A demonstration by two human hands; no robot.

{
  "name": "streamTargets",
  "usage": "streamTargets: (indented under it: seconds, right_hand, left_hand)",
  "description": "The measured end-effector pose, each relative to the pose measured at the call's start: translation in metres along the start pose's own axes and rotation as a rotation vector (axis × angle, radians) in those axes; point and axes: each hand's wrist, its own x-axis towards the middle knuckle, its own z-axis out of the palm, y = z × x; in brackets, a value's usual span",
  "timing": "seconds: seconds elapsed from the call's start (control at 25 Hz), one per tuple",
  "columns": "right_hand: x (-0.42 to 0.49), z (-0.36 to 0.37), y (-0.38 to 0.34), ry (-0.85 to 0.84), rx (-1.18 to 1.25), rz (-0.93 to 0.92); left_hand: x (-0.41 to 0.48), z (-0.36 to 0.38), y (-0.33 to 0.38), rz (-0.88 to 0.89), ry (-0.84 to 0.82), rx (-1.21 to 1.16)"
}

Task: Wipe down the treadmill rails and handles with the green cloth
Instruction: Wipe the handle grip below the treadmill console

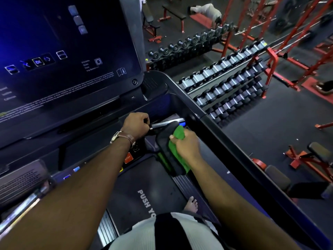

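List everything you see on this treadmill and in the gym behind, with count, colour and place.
green cloth: one, green, over the black pad beside the belt
handle bar: one, silver, below the console
console screen: one, dark blue, upper left
stop button: one, red, under the left wrist
dumbbell racks: two, black and silver, right of the treadmill
wristwatch: one, brown strap, left wrist
left grip: one, holds the handle bar
right grip: one, holds the green cloth

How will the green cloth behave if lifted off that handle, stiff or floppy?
Likely floppy: the green cloth bunches in the right hand and drapes down over the dark handle. Probably light, since a few curled fingers hold it. It looks soft rather than slick, so it should hardly slip.
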Motion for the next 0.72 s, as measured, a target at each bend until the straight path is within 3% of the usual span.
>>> streamTargets:
  seconds: [0.12, 0.2, 0.32, 0.48, 0.64, 0.72]
  right_hand:
    - [0.000, -0.014, -0.003, 0.318, -0.435, -0.540]
    - [0.007, 0.006, -0.010, 0.197, -0.687, -0.752]
    - [0.014, 0.053, 0.001, -0.135, -0.847, -0.743]
    - [0.047, 0.036, 0.025, -0.043, -0.955, -0.933]
    - [0.086, -0.018, 0.037, 0.007, -0.981, -0.784]
    - [0.083, -0.012, 0.034, 0.045, -0.960, -0.712]
  left_hand:
    - [0.000, 0.000, 0.000, -0.005, -0.015, 0.018]
    - [0.000, 0.000, 0.002, -0.001, 0.005, 0.034]
    - [-0.001, 0.001, 0.005, -0.030, 0.065, 0.071]
    - [0.001, 0.005, 0.004, -0.033, 0.054, 0.105]
    - [0.002, 0.003, 0.003, -0.080, 0.020, -0.004]
    - [0.000, 0.000, 0.004, -0.108, 0.050, -0.115]
